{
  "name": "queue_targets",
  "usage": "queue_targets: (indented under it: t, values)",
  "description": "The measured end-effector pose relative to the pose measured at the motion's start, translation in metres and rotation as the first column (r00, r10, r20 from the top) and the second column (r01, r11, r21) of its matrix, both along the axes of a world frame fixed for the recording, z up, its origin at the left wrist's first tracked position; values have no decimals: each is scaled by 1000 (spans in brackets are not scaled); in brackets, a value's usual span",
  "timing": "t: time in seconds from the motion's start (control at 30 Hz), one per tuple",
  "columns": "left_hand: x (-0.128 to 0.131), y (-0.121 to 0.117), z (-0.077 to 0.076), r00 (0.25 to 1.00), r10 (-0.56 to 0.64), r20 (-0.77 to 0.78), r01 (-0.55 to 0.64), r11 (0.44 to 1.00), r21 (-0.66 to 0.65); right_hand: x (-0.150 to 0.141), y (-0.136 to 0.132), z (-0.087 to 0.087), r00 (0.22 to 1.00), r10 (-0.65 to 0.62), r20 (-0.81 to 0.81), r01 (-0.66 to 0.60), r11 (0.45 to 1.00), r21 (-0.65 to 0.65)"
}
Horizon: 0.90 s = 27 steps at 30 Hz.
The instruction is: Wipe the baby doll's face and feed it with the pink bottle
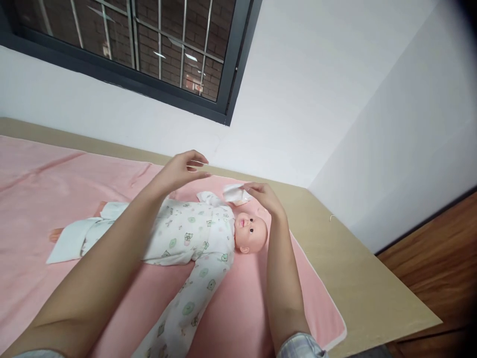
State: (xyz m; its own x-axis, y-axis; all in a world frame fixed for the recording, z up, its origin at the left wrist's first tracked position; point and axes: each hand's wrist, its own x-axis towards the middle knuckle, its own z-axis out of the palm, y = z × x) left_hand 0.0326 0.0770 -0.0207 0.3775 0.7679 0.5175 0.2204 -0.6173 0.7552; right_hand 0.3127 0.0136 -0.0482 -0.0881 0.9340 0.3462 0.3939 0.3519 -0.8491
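A baby doll (253,233) lies on its back on a pink blanket (238,298), its head to the right. It wears a white patterned top (190,231) and white trousers (70,241). The near sleeve stretches long toward me. Beyond the doll's far shoulder, my right hand (264,195) pinches the edge of a white piece of cloth (232,192) near the doll's raised far hand. Whether that cloth belongs to the sleeve, I cannot tell. My left hand (184,169) hovers above the far side of the doll's body, fingers apart and holding nothing.
The blanket covers much of a light wooden tabletop (320,238), whose right corner juts toward me. White walls (298,89) rise behind it, with a dark-framed barred window (179,49) at upper left. Brown wood panelling (439,253) stands at right.
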Motion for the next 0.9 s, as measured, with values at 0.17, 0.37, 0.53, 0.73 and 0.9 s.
queue_targets:
  t: [0.17,0.37,0.53,0.73,0.9]
  values:
    - [-40,7,8,987,156,37,-149,977,-152,45,23,-36,936,-215,-277,185,974,-128]
    - [-66,32,-10,961,277,-20,-273,929,-250,56,48,-80,798,-164,-580,34,973,-228]
    - [-73,50,-24,932,339,-126,-361,892,-272,46,57,-99,708,-91,-700,-170,941,-293]
    - [-75,63,-33,864,444,-239,-495,835,-238,56,56,-111,698,-173,-695,-141,918,-370]
    - [-82,74,-46,854,374,-362,-462,865,-194,72,60,-114,735,-238,-634,111,966,-234]
